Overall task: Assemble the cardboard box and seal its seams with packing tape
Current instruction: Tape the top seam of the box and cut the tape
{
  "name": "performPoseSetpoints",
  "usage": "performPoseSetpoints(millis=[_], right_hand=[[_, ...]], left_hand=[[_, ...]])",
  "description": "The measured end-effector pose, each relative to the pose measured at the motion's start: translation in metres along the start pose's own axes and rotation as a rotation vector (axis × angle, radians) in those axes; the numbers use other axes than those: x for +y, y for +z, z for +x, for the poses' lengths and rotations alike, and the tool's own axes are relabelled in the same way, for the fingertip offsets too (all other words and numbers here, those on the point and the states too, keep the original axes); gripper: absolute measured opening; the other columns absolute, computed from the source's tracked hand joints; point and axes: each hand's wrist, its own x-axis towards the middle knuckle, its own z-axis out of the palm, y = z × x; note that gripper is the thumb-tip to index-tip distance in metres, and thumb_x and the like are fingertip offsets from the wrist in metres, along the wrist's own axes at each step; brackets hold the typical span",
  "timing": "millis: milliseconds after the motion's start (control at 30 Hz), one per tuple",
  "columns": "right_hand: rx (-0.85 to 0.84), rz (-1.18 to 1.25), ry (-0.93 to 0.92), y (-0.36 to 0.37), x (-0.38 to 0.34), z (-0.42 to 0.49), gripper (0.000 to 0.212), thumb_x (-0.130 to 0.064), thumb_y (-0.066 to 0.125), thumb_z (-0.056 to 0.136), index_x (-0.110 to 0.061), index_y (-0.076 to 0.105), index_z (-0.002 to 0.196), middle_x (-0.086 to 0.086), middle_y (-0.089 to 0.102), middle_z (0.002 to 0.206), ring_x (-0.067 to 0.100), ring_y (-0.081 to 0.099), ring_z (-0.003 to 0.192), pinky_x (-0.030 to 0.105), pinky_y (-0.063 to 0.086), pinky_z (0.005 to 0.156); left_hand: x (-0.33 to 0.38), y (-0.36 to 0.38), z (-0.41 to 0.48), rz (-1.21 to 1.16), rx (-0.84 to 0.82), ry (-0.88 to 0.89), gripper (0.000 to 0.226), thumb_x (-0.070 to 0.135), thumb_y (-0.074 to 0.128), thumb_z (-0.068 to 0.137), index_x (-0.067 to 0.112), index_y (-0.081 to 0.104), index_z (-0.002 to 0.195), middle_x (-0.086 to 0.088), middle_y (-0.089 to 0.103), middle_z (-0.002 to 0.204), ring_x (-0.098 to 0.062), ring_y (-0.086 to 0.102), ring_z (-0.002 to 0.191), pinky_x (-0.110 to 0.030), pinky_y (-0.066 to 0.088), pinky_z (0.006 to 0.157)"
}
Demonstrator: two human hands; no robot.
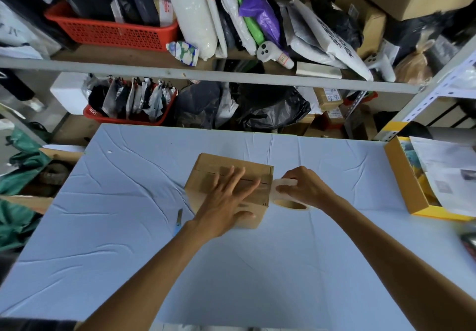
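Observation:
A small brown cardboard box (206,173) stands closed on the table, a little beyond the middle. A strip of clear tape runs along its top seam. My left hand (226,201) lies flat on the box top with fingers spread, pressing on the tape. My right hand (306,186) is at the box's right edge and grips a roll of packing tape (288,201), with the tape stretched from the roll onto the box. A blue-handled utility knife (178,221) lies on the table just left of my left wrist.
The table is covered with a pale blue cloth (128,214). An open yellow-edged carton (409,186) with papers sits at the right edge. Shelves (206,75) crowded with bags, red baskets and boxes stand behind the table. Green fabric (20,170) hangs at the left.

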Motion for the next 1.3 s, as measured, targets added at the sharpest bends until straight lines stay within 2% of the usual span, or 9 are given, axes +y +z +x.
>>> performPoseSetpoints(millis=[133,300,400,500,600,900,967,1067,1300], right_hand=[[-0.058,0.080,0.084,0.000,0.004,0.001,0.044,-0.047,0.072,0.078,-0.003,0.070,0.077,0.006,0.060,0.069,0.020,0.053,0.065,0.029,0.035,0.055],[-0.054,0.026,0.123,0.014,0.001,-0.003,0.060,-0.053,0.074,0.074,0.000,0.064,0.099,0.013,0.064,0.099,0.025,0.055,0.079,0.025,0.032,0.056],[-0.018,0.054,0.083,0.015,-0.003,-0.005,0.057,-0.048,0.073,0.076,0.006,0.064,0.090,0.024,0.066,0.093,0.023,0.049,0.068,0.030,0.032,0.060],[-0.084,0.164,0.082,0.009,-0.004,-0.007,0.036,-0.037,0.071,0.079,-0.001,0.070,0.087,0.014,0.064,0.083,0.023,0.055,0.074,0.032,0.039,0.062],[-0.145,0.290,0.028,0.004,0.002,-0.012,0.018,-0.022,0.068,0.082,-0.007,0.070,0.092,0.011,0.065,0.088,0.027,0.060,0.083,0.034,0.043,0.068],[-0.234,0.203,0.167,0.028,0.019,-0.007,0.072,-0.043,0.075,0.076,-0.029,0.041,0.139,0.005,0.051,0.133,0.027,0.053,0.116,0.036,0.042,0.091],[-0.177,0.109,0.170,0.033,0.019,-0.009,0.065,-0.044,0.073,0.078,-0.028,0.047,0.135,0.002,0.052,0.133,0.025,0.051,0.122,0.032,0.039,0.091],[-0.277,0.434,0.047,0.036,0.022,-0.013,0.028,-0.028,0.066,0.088,-0.027,0.065,0.116,-0.002,0.064,0.120,0.025,0.058,0.117,0.027,0.040,0.088],[-0.352,0.691,-0.040,0.044,0.024,-0.028,0.029,-0.024,0.060,0.085,-0.034,0.067,0.111,0.002,0.069,0.112,0.017,0.063,0.103,0.028,0.042,0.085]], left_hand=[[-0.009,-0.010,0.003,-0.093,0.030,-0.014,0.055,0.037,0.042,0.097,0.045,0.019,0.146,-0.001,0.007,0.161,-0.024,0.000,0.149,-0.054,-0.003,0.116],[-0.009,-0.018,0.004,-0.162,0.053,-0.020,0.061,0.018,0.054,0.094,0.040,0.030,0.145,0.003,0.012,0.160,-0.016,-0.001,0.149,-0.043,0.009,0.120],[-0.002,-0.022,0.003,-0.349,0.051,-0.105,0.060,0.033,0.065,0.087,0.034,0.041,0.141,0.004,0.014,0.159,-0.015,0.002,0.148,-0.044,0.027,0.116],[0.019,-0.023,0.010,-0.440,0.028,-0.241,0.075,0.058,0.076,0.064,0.024,0.053,0.126,-0.002,0.018,0.156,-0.023,0.009,0.145,-0.045,0.026,0.115],[0.031,-0.018,0.017,-0.325,0.146,-0.254,0.064,0.052,0.079,0.064,0.018,0.057,0.113,-0.010,0.031,0.145,-0.030,0.023,0.137,-0.042,0.030,0.111],[0.019,-0.024,0.021,-0.189,0.124,-0.148,0.067,0.043,0.078,0.067,0.025,0.054,0.127,-0.013,0.039,0.136,-0.034,0.029,0.133,-0.048,0.028,0.109],[0.017,-0.025,0.023,-0.202,0.095,-0.141,0.066,0.040,0.076,0.070,0.029,0.053,0.132,-0.014,0.037,0.140,-0.034,0.025,0.135,-0.050,0.023,0.112],[0.009,-0.026,0.022,-0.294,0.071,-0.154,0.062,0.030,0.073,0.077,0.026,0.052,0.134,-0.013,0.032,0.148,-0.031,0.015,0.143,-0.051,0.023,0.114],[-0.009,-0.028,0.012,-0.245,0.101,-0.114,0.059,0.024,0.060,0.083,0.028,0.046,0.140,0.008,0.039,0.145,-0.019,0.038,0.129,-0.036,0.043,0.102]])
